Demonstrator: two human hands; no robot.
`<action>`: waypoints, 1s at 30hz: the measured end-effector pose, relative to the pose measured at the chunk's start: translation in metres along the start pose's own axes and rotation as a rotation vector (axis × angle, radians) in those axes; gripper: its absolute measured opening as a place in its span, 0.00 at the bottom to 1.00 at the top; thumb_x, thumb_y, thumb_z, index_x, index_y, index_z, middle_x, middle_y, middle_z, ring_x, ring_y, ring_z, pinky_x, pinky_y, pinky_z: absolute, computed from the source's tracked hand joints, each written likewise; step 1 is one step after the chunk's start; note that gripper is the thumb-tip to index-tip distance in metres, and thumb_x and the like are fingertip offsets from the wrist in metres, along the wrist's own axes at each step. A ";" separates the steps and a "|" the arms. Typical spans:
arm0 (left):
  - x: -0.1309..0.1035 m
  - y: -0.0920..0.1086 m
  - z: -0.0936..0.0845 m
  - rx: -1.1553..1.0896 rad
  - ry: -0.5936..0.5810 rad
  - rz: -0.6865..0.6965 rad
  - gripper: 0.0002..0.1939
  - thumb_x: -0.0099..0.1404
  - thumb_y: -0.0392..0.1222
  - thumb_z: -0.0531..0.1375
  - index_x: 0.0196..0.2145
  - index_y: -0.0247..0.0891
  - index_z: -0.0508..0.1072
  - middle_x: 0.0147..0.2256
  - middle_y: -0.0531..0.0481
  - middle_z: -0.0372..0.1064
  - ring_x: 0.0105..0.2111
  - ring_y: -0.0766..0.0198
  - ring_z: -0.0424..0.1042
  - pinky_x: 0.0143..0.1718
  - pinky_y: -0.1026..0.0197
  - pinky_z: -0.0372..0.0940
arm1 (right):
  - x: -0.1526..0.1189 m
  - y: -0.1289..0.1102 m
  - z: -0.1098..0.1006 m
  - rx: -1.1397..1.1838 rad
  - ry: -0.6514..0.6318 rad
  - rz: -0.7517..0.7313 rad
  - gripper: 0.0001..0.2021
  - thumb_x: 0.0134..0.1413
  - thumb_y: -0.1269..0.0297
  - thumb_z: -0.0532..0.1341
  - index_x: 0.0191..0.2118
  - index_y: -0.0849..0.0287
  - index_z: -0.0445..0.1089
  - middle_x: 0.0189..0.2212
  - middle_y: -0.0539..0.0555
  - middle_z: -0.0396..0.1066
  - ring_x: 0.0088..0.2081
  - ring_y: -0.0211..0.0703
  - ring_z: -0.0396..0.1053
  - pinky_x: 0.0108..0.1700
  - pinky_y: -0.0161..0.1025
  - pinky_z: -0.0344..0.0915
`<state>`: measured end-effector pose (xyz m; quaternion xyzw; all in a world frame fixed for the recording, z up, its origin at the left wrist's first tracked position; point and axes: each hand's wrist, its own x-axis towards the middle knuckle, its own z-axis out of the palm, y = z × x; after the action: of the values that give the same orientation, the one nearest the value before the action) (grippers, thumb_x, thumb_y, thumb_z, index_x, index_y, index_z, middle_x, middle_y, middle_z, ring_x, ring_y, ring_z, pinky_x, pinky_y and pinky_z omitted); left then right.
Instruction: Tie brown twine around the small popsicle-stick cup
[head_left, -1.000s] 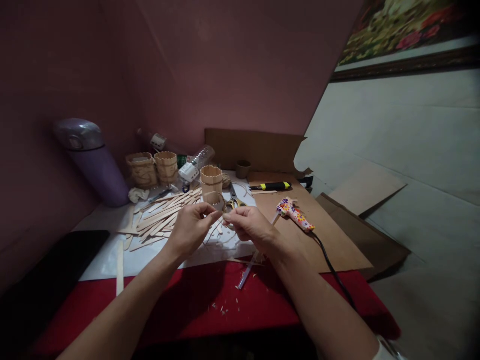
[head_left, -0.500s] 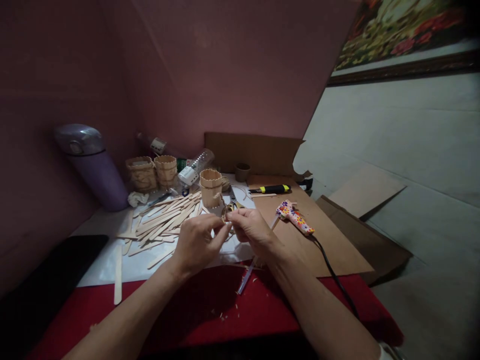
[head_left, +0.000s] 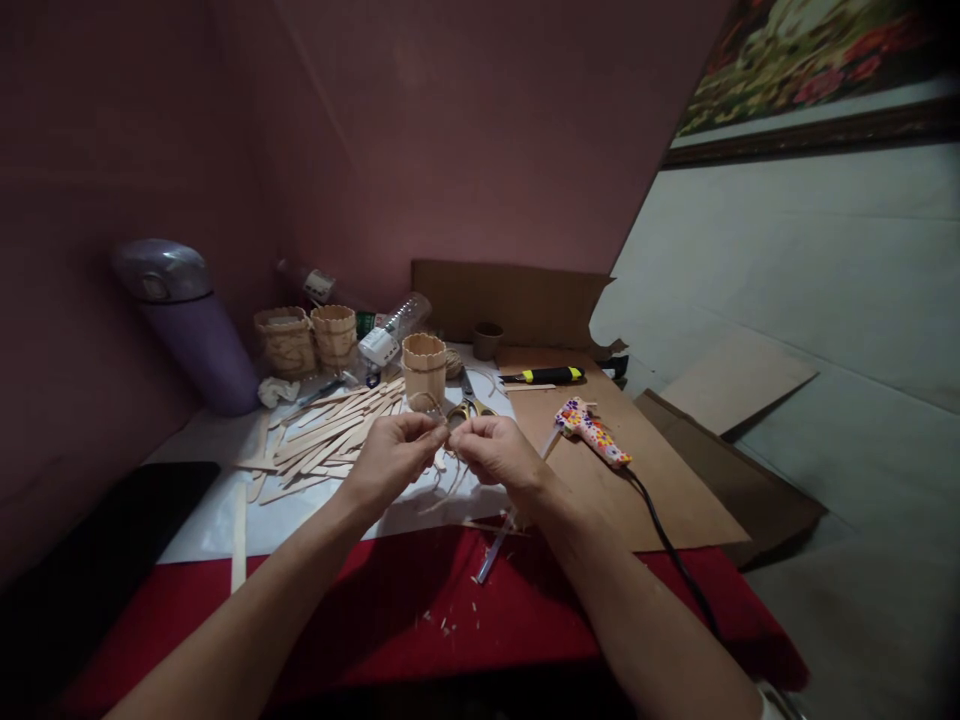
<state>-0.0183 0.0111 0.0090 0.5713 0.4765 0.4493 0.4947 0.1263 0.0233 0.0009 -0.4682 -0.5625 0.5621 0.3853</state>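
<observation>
My left hand point(head_left: 390, 462) and right hand point(head_left: 496, 452) each hold a narrow pinch grip on thin tan twine point(head_left: 444, 478); beyond the grip stands a round wooden-stick cup point(head_left: 424, 368).

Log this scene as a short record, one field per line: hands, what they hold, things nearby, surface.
left hand: pinches one end of a thin twine
right hand: pinches the same twine, close to the left hand
behind hands: stick cup, scissors
left of hands: loose craft sticks
right of hands: glue gun on cardboard
far left: purple flask
surface: red cloth
</observation>
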 end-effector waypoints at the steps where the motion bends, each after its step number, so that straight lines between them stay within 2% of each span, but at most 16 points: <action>1: 0.000 0.000 0.000 -0.010 0.005 -0.020 0.16 0.53 0.49 0.62 0.19 0.35 0.65 0.13 0.58 0.54 0.14 0.75 0.50 0.15 0.69 0.44 | 0.000 0.000 0.000 -0.016 -0.007 -0.004 0.09 0.38 0.60 0.61 0.22 0.60 0.64 0.11 0.41 0.52 0.13 0.26 0.45 0.16 0.29 0.42; 6: -0.001 0.000 -0.002 -0.053 0.006 -0.087 0.15 0.54 0.46 0.61 0.18 0.35 0.63 0.13 0.58 0.53 0.13 0.76 0.50 0.14 0.70 0.42 | 0.000 -0.001 -0.003 -0.061 -0.061 -0.038 0.08 0.40 0.61 0.61 0.23 0.61 0.65 0.12 0.41 0.51 0.14 0.27 0.46 0.17 0.29 0.43; 11: 0.001 -0.002 -0.004 0.006 0.004 -0.053 0.13 0.52 0.46 0.61 0.20 0.34 0.68 0.12 0.57 0.54 0.13 0.75 0.50 0.14 0.69 0.43 | -0.002 -0.003 -0.004 -0.066 -0.065 -0.028 0.06 0.39 0.63 0.59 0.21 0.60 0.64 0.13 0.41 0.52 0.14 0.27 0.46 0.18 0.30 0.42; 16: 0.002 -0.001 -0.006 0.057 -0.057 0.002 0.11 0.48 0.45 0.63 0.21 0.33 0.72 0.13 0.57 0.54 0.14 0.73 0.50 0.15 0.67 0.45 | 0.000 -0.001 -0.006 -0.095 -0.055 -0.062 0.06 0.40 0.64 0.58 0.21 0.60 0.63 0.13 0.42 0.52 0.16 0.28 0.46 0.19 0.30 0.44; 19: 0.003 -0.002 -0.008 0.134 -0.037 0.058 0.10 0.50 0.45 0.62 0.20 0.33 0.72 0.13 0.58 0.54 0.15 0.73 0.50 0.16 0.67 0.45 | 0.002 0.004 -0.006 -0.200 0.002 -0.155 0.06 0.43 0.64 0.58 0.22 0.61 0.65 0.16 0.45 0.58 0.19 0.30 0.52 0.21 0.31 0.49; 22: 0.006 -0.006 -0.011 0.210 0.037 0.091 0.10 0.50 0.44 0.62 0.20 0.34 0.72 0.14 0.56 0.58 0.16 0.72 0.52 0.17 0.67 0.46 | 0.001 0.007 -0.007 -0.347 0.105 -0.287 0.07 0.47 0.63 0.59 0.23 0.61 0.66 0.21 0.49 0.65 0.24 0.33 0.58 0.26 0.32 0.54; 25: 0.010 -0.012 -0.013 0.268 0.118 0.111 0.10 0.50 0.44 0.62 0.18 0.34 0.72 0.15 0.55 0.61 0.17 0.71 0.55 0.18 0.67 0.49 | -0.003 0.005 -0.007 -0.438 0.160 -0.348 0.11 0.50 0.59 0.59 0.23 0.60 0.67 0.21 0.51 0.66 0.24 0.34 0.60 0.27 0.33 0.54; 27: 0.011 -0.015 -0.014 0.297 0.144 0.108 0.10 0.51 0.43 0.61 0.18 0.34 0.71 0.15 0.54 0.62 0.17 0.70 0.57 0.19 0.66 0.50 | -0.007 0.003 -0.005 -0.405 0.103 -0.327 0.12 0.51 0.57 0.59 0.24 0.60 0.68 0.21 0.51 0.66 0.23 0.34 0.60 0.26 0.33 0.54; 30: 0.011 -0.016 -0.013 0.244 0.177 0.117 0.08 0.52 0.41 0.60 0.20 0.34 0.71 0.17 0.52 0.66 0.20 0.68 0.62 0.22 0.66 0.54 | -0.013 0.002 0.002 -0.294 -0.080 -0.261 0.09 0.52 0.59 0.59 0.30 0.60 0.70 0.19 0.49 0.65 0.22 0.34 0.61 0.25 0.32 0.55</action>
<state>-0.0314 0.0249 -0.0047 0.6120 0.5351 0.4646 0.3510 0.1285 0.0104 0.0000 -0.4198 -0.7094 0.4372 0.3597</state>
